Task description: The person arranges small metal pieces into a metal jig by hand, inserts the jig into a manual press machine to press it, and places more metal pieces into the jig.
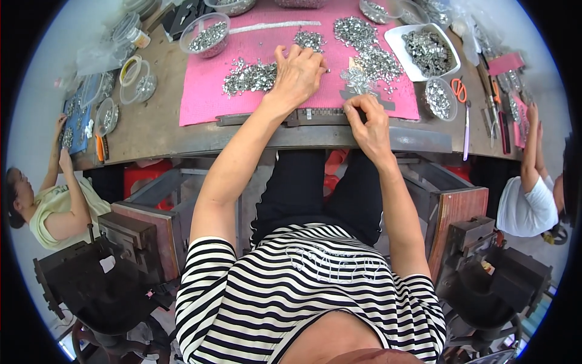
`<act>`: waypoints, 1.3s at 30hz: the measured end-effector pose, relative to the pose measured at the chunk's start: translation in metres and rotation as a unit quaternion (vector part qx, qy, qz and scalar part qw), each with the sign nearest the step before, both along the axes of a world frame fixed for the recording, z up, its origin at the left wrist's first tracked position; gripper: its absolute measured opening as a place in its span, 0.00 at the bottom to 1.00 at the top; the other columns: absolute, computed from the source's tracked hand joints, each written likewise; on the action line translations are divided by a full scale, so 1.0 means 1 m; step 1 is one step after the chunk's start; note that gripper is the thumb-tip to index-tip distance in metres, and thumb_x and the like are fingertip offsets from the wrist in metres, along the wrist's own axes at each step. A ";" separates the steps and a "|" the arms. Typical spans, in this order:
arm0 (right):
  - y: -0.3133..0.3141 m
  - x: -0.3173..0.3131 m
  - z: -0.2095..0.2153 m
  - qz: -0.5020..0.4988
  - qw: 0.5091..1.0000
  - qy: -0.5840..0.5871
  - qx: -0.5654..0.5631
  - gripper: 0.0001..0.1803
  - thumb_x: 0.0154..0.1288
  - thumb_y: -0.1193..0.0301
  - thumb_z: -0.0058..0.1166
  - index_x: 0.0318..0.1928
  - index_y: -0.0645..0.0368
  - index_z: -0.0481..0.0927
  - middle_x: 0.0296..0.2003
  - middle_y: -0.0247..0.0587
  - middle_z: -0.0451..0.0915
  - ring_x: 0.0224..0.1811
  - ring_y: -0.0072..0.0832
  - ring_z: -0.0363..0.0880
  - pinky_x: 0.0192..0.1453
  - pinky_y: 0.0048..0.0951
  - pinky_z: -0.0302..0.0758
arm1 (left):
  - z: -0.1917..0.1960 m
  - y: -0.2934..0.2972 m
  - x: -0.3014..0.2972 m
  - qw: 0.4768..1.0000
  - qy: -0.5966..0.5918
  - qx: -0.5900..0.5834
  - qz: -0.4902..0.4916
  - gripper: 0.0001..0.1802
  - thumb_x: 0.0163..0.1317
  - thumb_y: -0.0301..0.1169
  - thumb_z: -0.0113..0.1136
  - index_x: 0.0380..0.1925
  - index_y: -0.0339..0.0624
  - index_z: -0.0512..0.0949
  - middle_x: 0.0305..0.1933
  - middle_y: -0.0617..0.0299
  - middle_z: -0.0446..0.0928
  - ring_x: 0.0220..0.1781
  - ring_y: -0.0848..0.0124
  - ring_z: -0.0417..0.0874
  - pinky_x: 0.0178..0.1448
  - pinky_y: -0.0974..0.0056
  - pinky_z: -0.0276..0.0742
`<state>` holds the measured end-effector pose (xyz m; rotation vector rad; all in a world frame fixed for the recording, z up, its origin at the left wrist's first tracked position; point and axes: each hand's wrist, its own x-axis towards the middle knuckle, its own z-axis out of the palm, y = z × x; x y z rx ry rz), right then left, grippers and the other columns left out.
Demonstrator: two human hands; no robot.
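My left hand (pixel 297 76) is over the pink mat (pixel 206 97), beside a heap of small shiny metal pieces (pixel 251 77). Its fingers bend downward and their tips are hidden, so whatever they pinch does not show. Lower right, my right hand (pixel 368 124) has thumb and bent forefinger together at the right end of a narrow dark metal strip with small slots (pixel 312 115). Anything between those fingertips is too small to make out. Just beyond this hand lie thin silvery pieces (pixel 359 80) and a flat grey bar (pixel 383 105).
More metal pieces lie heaped (pixel 354 31) at the mat's far side. A white tray (pixel 456 70) and a clear round tub (pixel 439 98) hold others. Orange-handled scissors (pixel 459 91) lie right. A metal rail (pixel 418 139) edges the table. Other people work at both sides.
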<state>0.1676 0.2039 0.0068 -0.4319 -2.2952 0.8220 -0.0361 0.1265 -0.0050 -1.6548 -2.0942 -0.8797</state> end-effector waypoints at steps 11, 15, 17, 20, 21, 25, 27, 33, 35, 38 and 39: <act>0.031 -0.046 0.006 0.008 0.999 -0.007 0.050 0.07 0.63 0.76 0.63 0.42 0.59 0.87 0.31 0.41 0.81 0.35 0.35 0.81 0.41 0.35 0.75 | -0.003 -0.005 -0.008 0.999 -0.039 0.018 0.002 0.07 0.60 0.31 0.68 0.39 0.50 0.86 0.38 0.64 0.81 0.48 0.61 0.78 0.64 0.41 0.58; 0.049 -0.074 -0.006 0.019 0.987 -0.051 0.149 0.08 0.61 0.73 0.65 0.42 0.58 0.87 0.34 0.41 0.82 0.36 0.38 0.82 0.40 0.38 0.76 | -0.004 -0.004 -0.006 1.000 -0.023 0.012 0.007 0.08 0.59 0.31 0.68 0.40 0.51 0.86 0.37 0.63 0.81 0.48 0.60 0.78 0.65 0.40 0.57; 0.048 -0.077 -0.004 0.017 0.988 -0.063 0.140 0.07 0.60 0.72 0.66 0.40 0.57 0.87 0.33 0.40 0.82 0.37 0.39 0.82 0.43 0.39 0.74 | -0.004 -0.004 -0.006 1.000 -0.024 0.012 0.006 0.08 0.59 0.31 0.68 0.39 0.51 0.86 0.37 0.63 0.80 0.48 0.60 0.78 0.65 0.40 0.58; 0.044 -0.073 0.000 0.007 0.984 -0.085 0.157 0.08 0.60 0.68 0.65 0.39 0.56 0.86 0.34 0.39 0.80 0.44 0.39 0.79 0.50 0.42 0.68 | -0.003 -0.003 -0.007 1.000 -0.021 -0.002 0.021 0.06 0.61 0.33 0.68 0.39 0.52 0.85 0.36 0.65 0.80 0.48 0.61 0.78 0.65 0.40 0.59; 0.043 -0.070 0.001 0.009 0.981 -0.087 0.172 0.07 0.60 0.69 0.64 0.38 0.56 0.85 0.34 0.39 0.81 0.43 0.39 0.80 0.50 0.42 0.68 | -0.003 -0.003 -0.007 1.000 -0.017 0.006 0.016 0.06 0.61 0.34 0.68 0.38 0.51 0.85 0.36 0.65 0.80 0.48 0.61 0.78 0.65 0.39 0.59; 0.040 -0.049 0.009 0.032 0.992 -0.090 0.088 0.06 0.60 0.70 0.62 0.36 0.59 0.84 0.33 0.40 0.81 0.41 0.37 0.81 0.50 0.41 0.68 | 0.006 -0.011 -0.001 1.000 -0.030 -0.006 0.005 0.05 0.61 0.34 0.68 0.36 0.50 0.85 0.34 0.65 0.79 0.47 0.62 0.77 0.66 0.39 0.58; 0.036 -0.039 0.015 0.038 0.995 -0.076 0.050 0.06 0.59 0.75 0.64 0.35 0.64 0.84 0.29 0.43 0.81 0.31 0.33 0.81 0.38 0.36 0.75 | 0.013 -0.024 0.005 0.999 -0.032 -0.024 -0.002 0.05 0.61 0.34 0.68 0.36 0.50 0.85 0.34 0.66 0.79 0.47 0.62 0.77 0.66 0.39 0.58; 0.037 -0.029 0.015 0.082 0.990 -0.108 0.044 0.05 0.60 0.74 0.65 0.36 0.63 0.85 0.31 0.42 0.82 0.31 0.34 0.81 0.40 0.35 0.75 | 0.014 -0.034 0.014 0.999 -0.030 -0.040 -0.007 0.05 0.61 0.34 0.68 0.36 0.50 0.86 0.34 0.65 0.78 0.46 0.62 0.77 0.66 0.39 0.57; 0.035 -0.027 0.021 0.076 0.984 -0.128 0.097 0.05 0.61 0.73 0.65 0.36 0.62 0.85 0.31 0.41 0.82 0.32 0.36 0.80 0.43 0.36 0.73 | 0.012 -0.032 0.014 0.999 -0.031 -0.043 -0.002 0.05 0.62 0.35 0.68 0.36 0.49 0.86 0.35 0.64 0.77 0.47 0.61 0.77 0.66 0.39 0.57; 0.034 -0.023 0.020 0.060 0.978 -0.141 0.144 0.05 0.62 0.73 0.64 0.37 0.59 0.85 0.32 0.40 0.82 0.35 0.38 0.79 0.48 0.37 0.69 | 0.012 -0.033 0.015 0.998 -0.032 -0.051 -0.002 0.05 0.62 0.34 0.68 0.36 0.49 0.85 0.35 0.64 0.77 0.48 0.62 0.77 0.66 0.39 0.57; 0.034 -0.021 0.019 0.053 0.980 -0.134 0.138 0.05 0.63 0.72 0.64 0.38 0.59 0.85 0.32 0.39 0.82 0.36 0.39 0.79 0.50 0.37 0.67 | 0.012 -0.032 0.016 0.998 -0.032 -0.051 -0.004 0.05 0.62 0.34 0.68 0.36 0.49 0.85 0.35 0.64 0.77 0.48 0.62 0.77 0.66 0.39 0.57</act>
